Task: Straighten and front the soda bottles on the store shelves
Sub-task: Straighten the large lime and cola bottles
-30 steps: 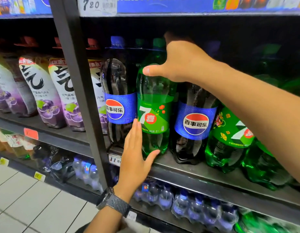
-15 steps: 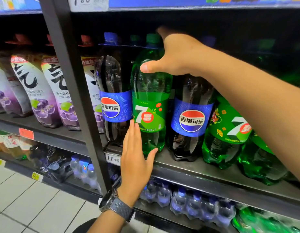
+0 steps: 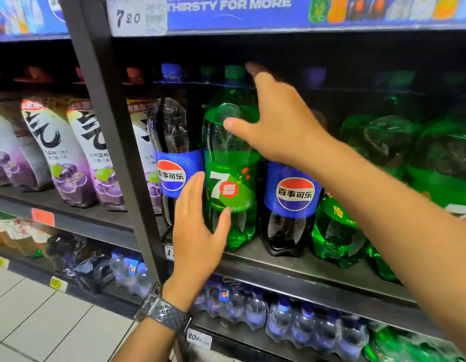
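Spread flat, the left hand [image 3: 197, 231] presses straight fingers against the lower left side of the 7-Up bottle [image 3: 231, 142], thumb angled onto its front. The right hand [image 3: 281, 121] is also splayed, thumb straight across the bottle's shoulder, forefinger up beside the green cap [image 3: 235, 71]. The bottle stands upright at the front edge of the dark metal shelf [image 3: 305, 265], between two Pepsi bottles [image 3: 171, 152] [image 3: 292, 231]. It is clear green plastic, smooth and rounded, lobed at the base, with a glossy green label [image 3: 234, 189] facing outward.
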